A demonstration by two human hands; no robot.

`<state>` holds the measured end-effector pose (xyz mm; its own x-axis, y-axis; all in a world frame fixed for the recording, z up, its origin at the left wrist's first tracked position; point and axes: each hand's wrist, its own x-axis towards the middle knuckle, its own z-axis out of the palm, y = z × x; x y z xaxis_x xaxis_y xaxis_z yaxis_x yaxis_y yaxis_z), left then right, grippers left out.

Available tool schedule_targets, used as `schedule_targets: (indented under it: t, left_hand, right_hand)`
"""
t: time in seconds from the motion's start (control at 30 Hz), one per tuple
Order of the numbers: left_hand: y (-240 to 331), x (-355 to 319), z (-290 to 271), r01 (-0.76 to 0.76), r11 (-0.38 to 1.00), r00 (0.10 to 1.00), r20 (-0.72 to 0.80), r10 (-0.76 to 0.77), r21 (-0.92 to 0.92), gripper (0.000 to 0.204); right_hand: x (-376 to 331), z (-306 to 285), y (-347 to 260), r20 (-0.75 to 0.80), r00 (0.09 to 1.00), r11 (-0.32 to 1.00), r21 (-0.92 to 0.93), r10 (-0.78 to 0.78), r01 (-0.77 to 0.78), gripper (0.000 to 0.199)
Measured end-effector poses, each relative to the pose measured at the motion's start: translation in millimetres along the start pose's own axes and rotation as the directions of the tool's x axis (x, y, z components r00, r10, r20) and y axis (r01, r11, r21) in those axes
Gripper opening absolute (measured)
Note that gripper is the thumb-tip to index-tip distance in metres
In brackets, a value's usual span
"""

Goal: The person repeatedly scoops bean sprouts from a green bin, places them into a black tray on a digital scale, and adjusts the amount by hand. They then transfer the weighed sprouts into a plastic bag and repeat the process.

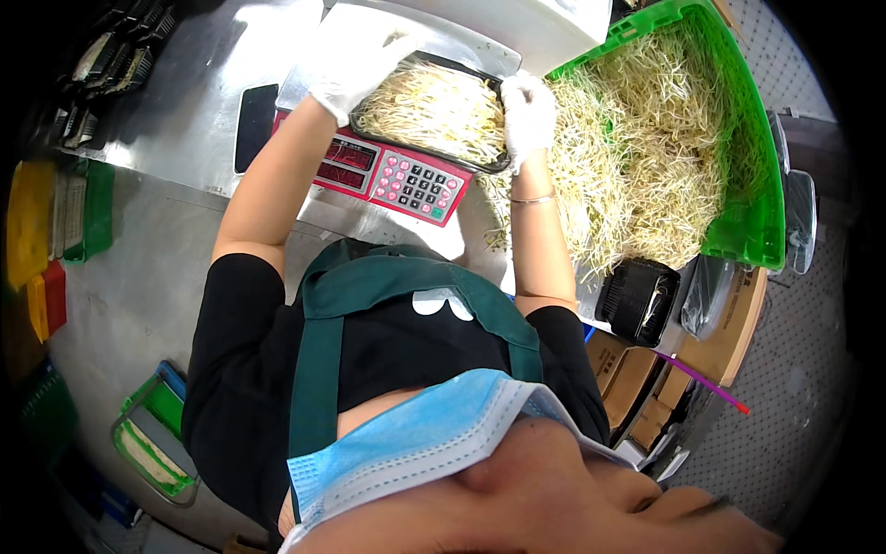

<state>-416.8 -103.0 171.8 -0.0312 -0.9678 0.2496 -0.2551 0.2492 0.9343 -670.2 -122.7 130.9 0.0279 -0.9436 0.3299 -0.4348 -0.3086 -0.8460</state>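
Note:
A black plastic tray [480,167] heaped with pale bean sprouts [434,106] rests on a red-framed digital scale [397,185]. My left hand [355,69], in a white glove, is closed along the tray's left end, its fingertips near the far corner. At the opposite end my right hand [529,115], also white-gloved, has its fingers curled in at the rim; the grip's underside is hidden. Just right of this hand, loose sprouts [637,138] spill in a big pile from a green plastic crate [752,226] lying tipped toward the table.
A dark phone [256,127] lies left of the scale on the metal table [175,129]. Stacked black trays [111,60] stand at far left. Near the pile's front edge are empty black trays [639,300], with cardboard boxes [729,323] below. A white box [544,23] stands behind the scale.

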Motion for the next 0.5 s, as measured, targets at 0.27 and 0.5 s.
schedule_targets:
  t: [0.27, 0.5]
  left_hand:
    - [-60.3, -0.8, 15.4, 0.297, 0.756, 0.926, -0.019, -0.378, -0.584, 0.026]
    - [-47.9, -2.6, 13.4, 0.228, 0.838, 0.959, -0.033, -0.281, -0.496, 0.032]
  right_hand:
    - [1.8, 4.5, 29.3, 0.282, 0.899, 0.801, 0.418, 0.335, -0.429, 0.031]
    - [-11.0, 30.9, -59.1, 0.351, 0.926, 0.347, -0.858, -0.143, 0.379, 0.053]
